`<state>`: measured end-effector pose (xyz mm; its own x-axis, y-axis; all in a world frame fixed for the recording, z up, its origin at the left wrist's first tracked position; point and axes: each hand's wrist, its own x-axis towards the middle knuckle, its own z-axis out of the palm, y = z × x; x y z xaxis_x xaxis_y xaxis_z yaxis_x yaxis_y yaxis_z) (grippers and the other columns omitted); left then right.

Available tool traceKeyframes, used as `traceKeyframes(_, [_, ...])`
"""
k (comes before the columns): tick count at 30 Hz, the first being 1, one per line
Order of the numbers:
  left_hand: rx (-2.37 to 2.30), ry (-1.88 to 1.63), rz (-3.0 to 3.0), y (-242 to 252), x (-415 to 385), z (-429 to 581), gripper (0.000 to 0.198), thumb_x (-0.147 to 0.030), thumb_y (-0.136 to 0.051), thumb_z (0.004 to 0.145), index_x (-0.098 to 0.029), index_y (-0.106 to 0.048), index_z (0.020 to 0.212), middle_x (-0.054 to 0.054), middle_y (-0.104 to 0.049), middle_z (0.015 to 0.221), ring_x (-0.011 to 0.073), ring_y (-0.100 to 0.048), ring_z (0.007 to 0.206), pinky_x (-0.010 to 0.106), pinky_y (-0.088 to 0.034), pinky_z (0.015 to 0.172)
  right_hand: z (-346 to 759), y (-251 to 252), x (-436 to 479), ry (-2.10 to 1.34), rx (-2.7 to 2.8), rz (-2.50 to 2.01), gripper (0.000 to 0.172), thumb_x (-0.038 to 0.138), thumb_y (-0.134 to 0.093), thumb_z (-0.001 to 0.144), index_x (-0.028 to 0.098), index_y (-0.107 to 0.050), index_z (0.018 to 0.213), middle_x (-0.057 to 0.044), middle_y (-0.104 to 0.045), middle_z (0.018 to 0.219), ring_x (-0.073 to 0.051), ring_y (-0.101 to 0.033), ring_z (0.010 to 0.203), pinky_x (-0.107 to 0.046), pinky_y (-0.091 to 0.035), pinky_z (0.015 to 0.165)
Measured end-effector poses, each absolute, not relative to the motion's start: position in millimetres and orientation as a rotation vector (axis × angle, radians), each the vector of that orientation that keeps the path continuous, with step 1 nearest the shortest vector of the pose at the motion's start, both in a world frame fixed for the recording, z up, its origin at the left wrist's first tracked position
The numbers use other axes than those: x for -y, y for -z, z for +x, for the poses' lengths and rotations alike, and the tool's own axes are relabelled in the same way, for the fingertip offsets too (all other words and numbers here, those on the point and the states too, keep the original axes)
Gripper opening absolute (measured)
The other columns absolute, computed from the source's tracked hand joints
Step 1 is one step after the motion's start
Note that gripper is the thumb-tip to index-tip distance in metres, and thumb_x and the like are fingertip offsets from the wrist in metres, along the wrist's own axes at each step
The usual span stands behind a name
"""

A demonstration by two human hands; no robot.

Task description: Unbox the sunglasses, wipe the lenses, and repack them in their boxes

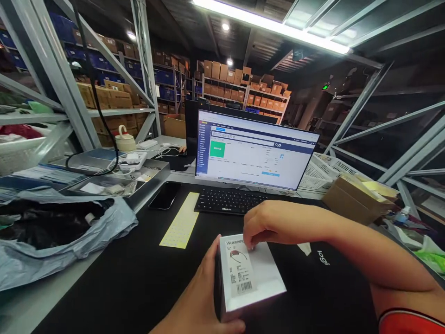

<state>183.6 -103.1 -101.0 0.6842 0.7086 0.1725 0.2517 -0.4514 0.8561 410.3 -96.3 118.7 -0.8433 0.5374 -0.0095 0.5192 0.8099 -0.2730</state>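
Note:
A white box (267, 278) stands on the black desk mat, its top face tilted toward me. A label (239, 273) on it bears the print "Wakening", a picture of sunglasses and a barcode. My left hand (205, 292) grips the box along its left side, with the thumb at the near lower edge. Bent over the top from the right, my right hand (257, 225) has its fingers pinched together against the label's upper right part. Whether anything is between those fingertips is hidden.
Behind the box are a keyboard (225, 202) and a lit monitor (257, 153). A strip of yellow label paper (181, 220) and a phone (165, 195) lie to its left. Further left is an open grey plastic bag (114, 222); a cardboard box (354, 199) stands at right.

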Motion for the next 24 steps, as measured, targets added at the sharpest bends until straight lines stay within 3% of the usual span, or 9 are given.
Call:
traceKeyframes(3, [-0.608, -0.649, 1.911, 98.9, 87.5, 187.8, 0.135, -0.054, -0.087, 0.06, -0.034, 0.006, 0.157, 0.015, -0.025, 0.162, 0.0419, -0.028, 0.148, 0.064, -0.022, 0.122, 407.3, -120.2, 89.8, -0.359, 3.005, -0.778, 0.02, 0.009, -0.066, 0.09, 0.024, -0.077, 0.083, -0.001, -0.072, 0.081, -0.015, -0.066, 0.074, -0.023, -0.049, 0.069])
traceKeyframes(7, [-0.368, -0.663, 1.846, 86.1, 60.0, 184.3, 0.131, -0.063, -0.087, 0.054, -0.024, -0.014, 0.155, 0.018, -0.034, 0.156, 0.0414, -0.036, 0.143, 0.06, -0.025, 0.12, 402.0, -125.2, 86.9, -0.412, 3.13, -0.84, 0.013, 0.009, -0.067, 0.091, 0.016, -0.078, 0.09, -0.005, -0.071, 0.091, -0.015, -0.065, 0.083, -0.023, -0.049, 0.077])
traceKeyframes(11, [-0.302, -0.638, 1.834, 84.5, 48.6, 185.4, 0.134, -0.064, -0.088, 0.051, -0.021, -0.016, 0.155, 0.019, -0.036, 0.154, 0.0418, -0.037, 0.141, 0.058, -0.028, 0.119, 393.4, -129.5, 87.5, -0.441, 3.148, -0.987, 0.011, 0.007, -0.069, 0.089, 0.012, -0.078, 0.092, -0.007, -0.071, 0.098, -0.016, -0.065, 0.09, -0.023, -0.049, 0.082])
traceKeyframes(18, [-0.305, -0.648, 1.859, 92.2, 48.9, 184.3, 0.13, -0.067, -0.086, 0.053, -0.021, -0.018, 0.154, 0.018, -0.034, 0.155, 0.0416, -0.038, 0.14, 0.058, -0.027, 0.119, 382.9, -133.3, 86.8, -0.324, 3.286, -0.991, 0.01, 0.01, -0.071, 0.088, 0.014, -0.079, 0.084, -0.005, -0.07, 0.091, -0.015, -0.065, 0.081, -0.023, -0.048, 0.071])
traceKeyframes(24, [-0.263, -0.655, 1.802, 90.9, 50.5, 185.1, 0.129, -0.062, -0.089, 0.051, -0.022, -0.019, 0.153, 0.018, -0.037, 0.153, 0.0422, -0.039, 0.139, 0.058, -0.028, 0.118, 391.1, -125.7, 95.8, -0.183, 3.221, -0.927, 0.012, 0.015, -0.069, 0.091, 0.015, -0.077, 0.083, -0.004, -0.07, 0.098, -0.016, -0.066, 0.083, -0.026, -0.047, 0.07])
